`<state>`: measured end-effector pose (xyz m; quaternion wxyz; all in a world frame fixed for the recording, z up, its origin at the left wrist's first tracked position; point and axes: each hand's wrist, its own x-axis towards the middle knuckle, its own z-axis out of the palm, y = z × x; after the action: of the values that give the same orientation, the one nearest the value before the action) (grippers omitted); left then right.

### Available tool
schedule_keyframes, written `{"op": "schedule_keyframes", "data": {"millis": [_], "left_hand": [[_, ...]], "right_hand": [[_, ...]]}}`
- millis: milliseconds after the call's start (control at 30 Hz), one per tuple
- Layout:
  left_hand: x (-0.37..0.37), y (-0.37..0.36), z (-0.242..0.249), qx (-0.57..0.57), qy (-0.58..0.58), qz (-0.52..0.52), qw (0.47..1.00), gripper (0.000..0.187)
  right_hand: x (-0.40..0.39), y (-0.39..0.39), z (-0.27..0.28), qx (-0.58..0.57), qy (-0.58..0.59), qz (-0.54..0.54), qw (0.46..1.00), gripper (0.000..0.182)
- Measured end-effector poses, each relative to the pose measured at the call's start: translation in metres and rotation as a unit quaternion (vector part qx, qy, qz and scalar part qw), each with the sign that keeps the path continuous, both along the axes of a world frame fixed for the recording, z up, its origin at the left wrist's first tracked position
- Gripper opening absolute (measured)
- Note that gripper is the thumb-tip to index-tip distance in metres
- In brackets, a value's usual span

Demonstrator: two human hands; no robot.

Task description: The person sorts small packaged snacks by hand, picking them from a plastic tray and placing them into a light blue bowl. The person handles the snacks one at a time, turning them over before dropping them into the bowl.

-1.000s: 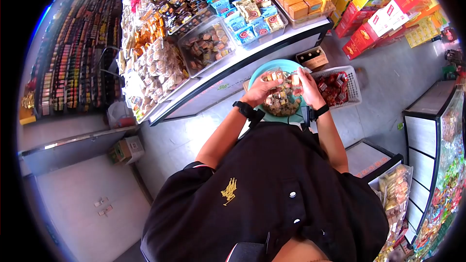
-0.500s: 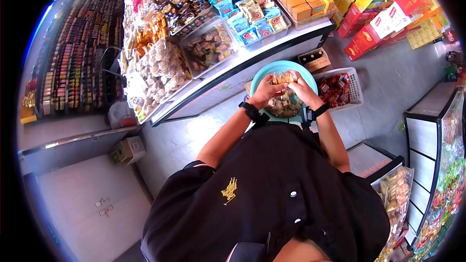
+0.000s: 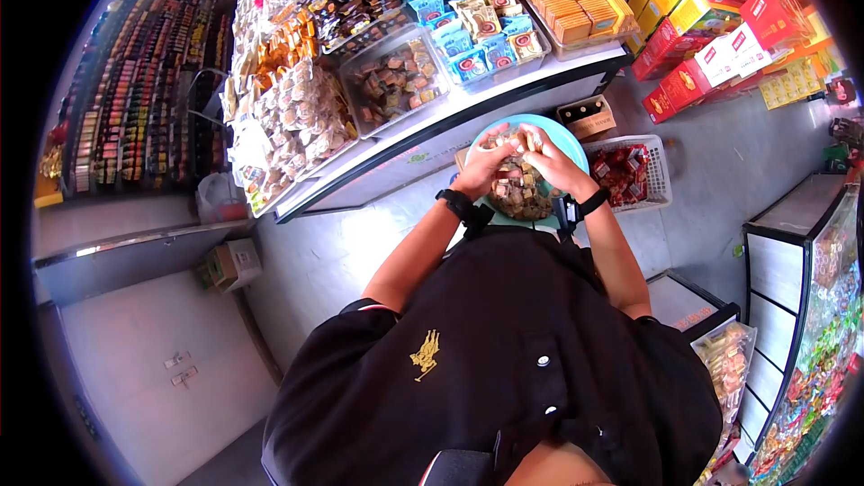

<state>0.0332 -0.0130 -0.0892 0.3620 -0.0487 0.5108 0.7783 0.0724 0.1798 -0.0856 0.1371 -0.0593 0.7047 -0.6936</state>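
"Blue-green is the colour of the bowl [image 3: 573, 138], and it is sitting just in front of the person's tummy. What are the hands doing?"

"Both are holding on. The left hand [image 3: 483, 167] is curling its fingers round some small packs [image 3: 515, 139], and the right hand [image 3: 552, 165] is closing on them from the other side. The hands are meeting over the far part of the bowl."

"How many packs are they holding?"

"I cannot tell, because the fingers are hiding some of them."

"Where are the others lying?"

"A loose heap [image 3: 522, 193] is filling the bowl under the hands, nearer to the shirt [image 3: 504, 306]."

"How should the hands be working to do it well?"

"I think they should be squeezing softly, so the wraps are not ripping and the insides are not breaking. They should be staying low over the bowl too, so any pack that is slipping is falling back in."

"What is standing close by?"

"A white basket [image 3: 665, 178] is standing just beside the bowl, on the right, and it is holding red packs [image 3: 623, 173]. A small brown box [image 3: 594, 122] is sitting behind the basket, close to the counter [image 3: 450, 121]."
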Motion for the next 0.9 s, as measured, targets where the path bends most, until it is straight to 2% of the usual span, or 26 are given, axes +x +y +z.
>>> {"op": "schedule_keyframes", "data": {"millis": [67, 167, 267, 367, 467, 500, 567, 633, 700, 767, 867, 900], "left_hand": [[0.0, -0.001, -0.004, 0.025, 0.008, -0.005, 1.0, 0.059], [0.004, 0.002, -0.001, 0.044, 0.012, 0.003, 0.999, 0.054], [0.006, 0.003, 0.002, 0.042, 0.016, 0.008, 0.999, 0.052], [0.005, 0.002, 0.002, 0.043, 0.004, 0.006, 0.999, 0.049], [0.004, -0.001, -0.002, 0.043, -0.021, 0.003, 0.999, 0.046], [0.004, -0.001, 0.002, 0.041, -0.026, 0.009, 0.999, 0.046], [0.005, -0.002, 0.006, 0.046, -0.038, 0.017, 0.998, 0.045], [0.006, -0.006, 0.007, 0.057, -0.053, 0.022, 0.997, 0.043], [0.001, -0.012, -0.001, 0.107, -0.064, 0.006, 0.992, 0.05], [-0.006, -0.024, -0.014, 0.181, -0.072, -0.028, 0.98, 0.058], [-0.01, -0.035, 0.003, 0.255, -0.034, -0.056, 0.965, 0.061], [-0.013, -0.038, 0.007, 0.279, -0.083, -0.049, 0.955, 0.06]], "right_hand": [[-0.002, -0.003, -0.003, -0.018, 0.015, -0.017, 1.0, 0.056], [-0.004, -0.003, 0.012, 0.028, 0.0, -0.035, 0.999, 0.053], [-0.006, -0.005, -0.008, 0.041, -0.038, -0.029, 0.998, 0.054], [-0.002, -0.008, 0.007, -0.015, -0.046, -0.027, 0.998, 0.059], [-0.004, -0.002, 0.004, 0.005, -0.035, -0.03, 0.999, 0.059], [-0.002, -0.003, 0.014, 0.018, -0.026, -0.039, 0.999, 0.053], [-0.006, -0.004, -0.004, 0.035, -0.018, -0.048, 0.998, 0.05], [-0.008, -0.009, 0.001, 0.028, -0.016, -0.056, 0.998, 0.047], [-0.011, -0.011, 0.009, -0.003, -0.02, -0.061, 0.998, 0.045], [-0.018, -0.012, -0.014, -0.008, -0.041, -0.09, 0.995, 0.042], [-0.025, -0.015, -0.012, -0.039, -0.09, -0.106, 0.99, 0.039], [-0.027, -0.016, -0.002, -0.036, -0.118, -0.103, 0.987, 0.039]]}}
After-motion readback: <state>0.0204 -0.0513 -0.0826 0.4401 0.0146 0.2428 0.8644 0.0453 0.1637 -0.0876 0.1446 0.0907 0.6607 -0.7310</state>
